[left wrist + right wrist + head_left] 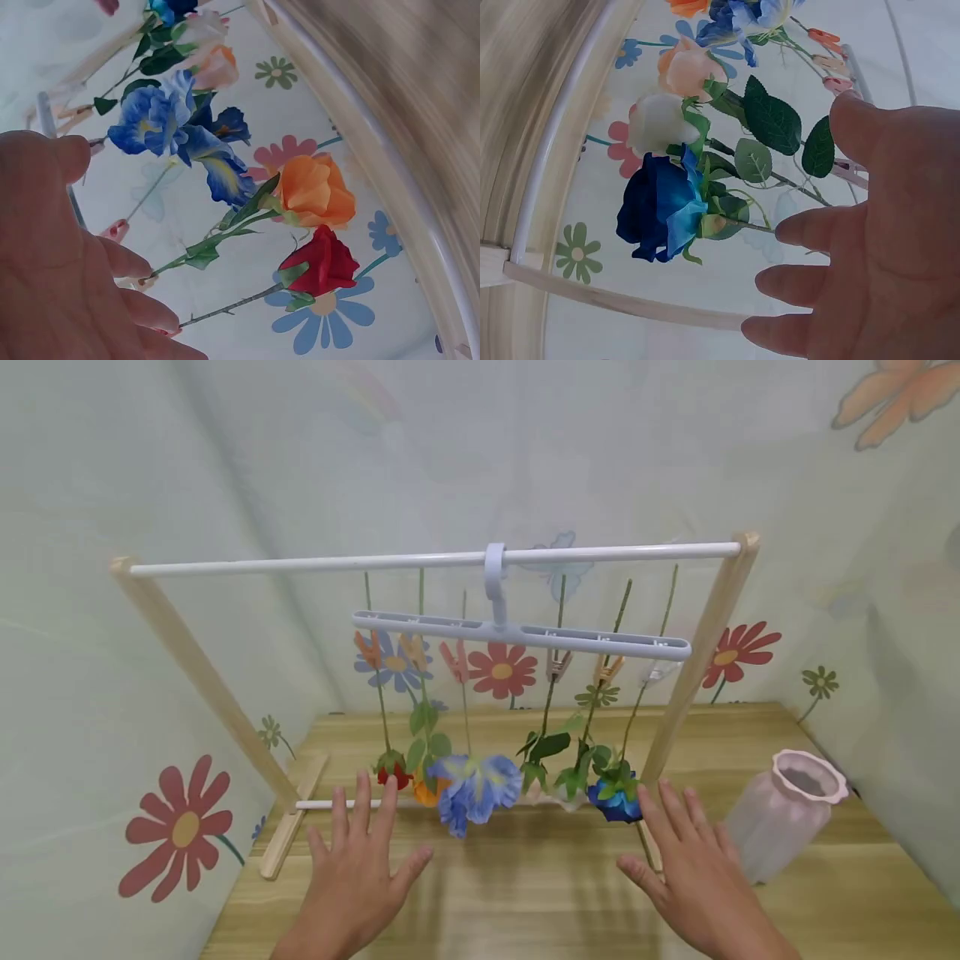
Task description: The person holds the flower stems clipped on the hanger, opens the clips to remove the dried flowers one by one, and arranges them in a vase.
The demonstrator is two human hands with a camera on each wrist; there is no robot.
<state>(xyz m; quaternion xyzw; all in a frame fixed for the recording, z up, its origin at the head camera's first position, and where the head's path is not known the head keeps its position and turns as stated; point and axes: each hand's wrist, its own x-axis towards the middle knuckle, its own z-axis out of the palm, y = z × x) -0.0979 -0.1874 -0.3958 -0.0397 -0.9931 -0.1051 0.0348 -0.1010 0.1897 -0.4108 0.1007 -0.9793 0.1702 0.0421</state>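
- left hand (356, 877): fingers straight and spread, grip free; nearest the red rose (393, 777) (fingertip overlaps it in the head view; contact cannot be told).
- right hand (693, 877): fingers extended, thumb apart, likewise holding nothing; nearest the blue rose (617, 802).
- six artificial flowers hang bloom-down between the hands in one row; from left: red rose, orange rose (429, 787), blue-violet flower (480, 785), peach rose (694, 73), white rose (660, 124), blue rose.
- each stem is held by one of the clips (458, 664) under a pale grey-blue hanger (517, 632).
- hanger hooks over the white top rail (315, 562) of a wooden-sided rack (210, 693); its bar tilts down toward the right.
- rack stands on a wood-grain table (517, 902).
- pale pink vase (780, 818), rim wavy, stands beyond the right hand, outside the rack.
- backdrop (420, 468) bears printed flowers and butterflies.
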